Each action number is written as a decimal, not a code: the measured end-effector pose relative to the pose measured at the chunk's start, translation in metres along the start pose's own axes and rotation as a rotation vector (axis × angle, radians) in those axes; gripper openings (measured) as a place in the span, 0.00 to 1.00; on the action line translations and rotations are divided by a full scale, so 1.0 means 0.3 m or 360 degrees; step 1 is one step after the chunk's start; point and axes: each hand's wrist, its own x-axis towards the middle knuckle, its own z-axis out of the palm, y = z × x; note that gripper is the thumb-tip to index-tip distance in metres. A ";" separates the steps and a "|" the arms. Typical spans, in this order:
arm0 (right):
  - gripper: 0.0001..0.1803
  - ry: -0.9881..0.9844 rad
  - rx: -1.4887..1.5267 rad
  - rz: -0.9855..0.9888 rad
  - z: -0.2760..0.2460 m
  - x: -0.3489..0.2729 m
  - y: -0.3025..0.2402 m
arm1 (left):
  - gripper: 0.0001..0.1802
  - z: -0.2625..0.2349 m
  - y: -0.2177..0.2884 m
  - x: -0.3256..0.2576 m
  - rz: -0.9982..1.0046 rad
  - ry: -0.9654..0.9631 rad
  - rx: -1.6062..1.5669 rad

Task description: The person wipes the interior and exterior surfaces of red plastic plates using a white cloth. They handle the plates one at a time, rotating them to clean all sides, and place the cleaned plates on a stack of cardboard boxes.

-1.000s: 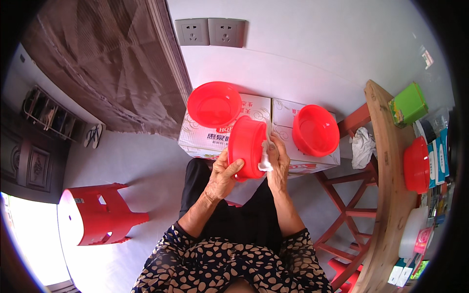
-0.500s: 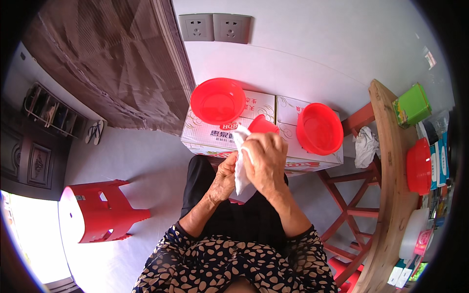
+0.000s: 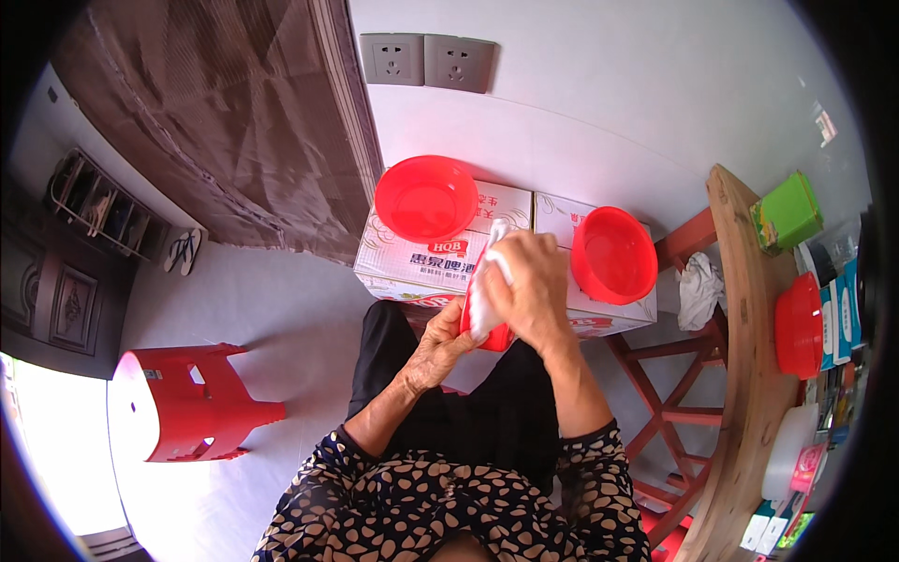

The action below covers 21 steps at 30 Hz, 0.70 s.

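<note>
Over my lap, my left hand [image 3: 438, 348] grips the edge of a red plastic bowl [image 3: 497, 340], largely covered by the cloth and my hands. My right hand [image 3: 527, 283] is closed on a white cloth [image 3: 481, 307] and presses it against the bowl. Part of the cloth sticks out above my right knuckles. Just beyond my hands, a wide red basin [image 3: 426, 199] sits on the left of a white printed carton [image 3: 398, 258]. Farther right, a second red basin [image 3: 613, 255] stands on the boxes.
A red plastic stool [image 3: 201, 403] lies on its side at the left. Along the right runs a wooden table [image 3: 749, 375], carrying a green box [image 3: 788, 214] and a red container [image 3: 798, 326]. A crumpled white rag [image 3: 700, 290] hangs beside it. Sockets [image 3: 426, 62] are on the wall.
My right hand and the cloth have shifted slightly right and up, and the cloth is tilted more. More of the red bowl shows near my left fingers. The view has shifted slightly.
</note>
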 end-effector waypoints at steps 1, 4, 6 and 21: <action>0.08 -0.0005 -0.0075 -0.0113 -0.002 -0.016 -0.048 | 0.29 -0.004 -0.007 0.000 0.0038 -0.0047 -0.0064; 0.11 0.0031 -0.0287 -0.0286 0.022 -0.088 -0.125 | 0.26 0.031 0.035 -0.004 0.0075 -0.0008 -0.0077; 0.11 0.0053 -0.0200 -0.0330 0.029 -0.102 -0.117 | 0.25 0.014 0.029 -0.015 0.0080 0.0005 -0.0076; 0.08 0.0188 0.0031 0.0036 0.079 -0.022 0.004 | 0.25 0.003 0.020 0.027 0.0179 0.0281 -0.0104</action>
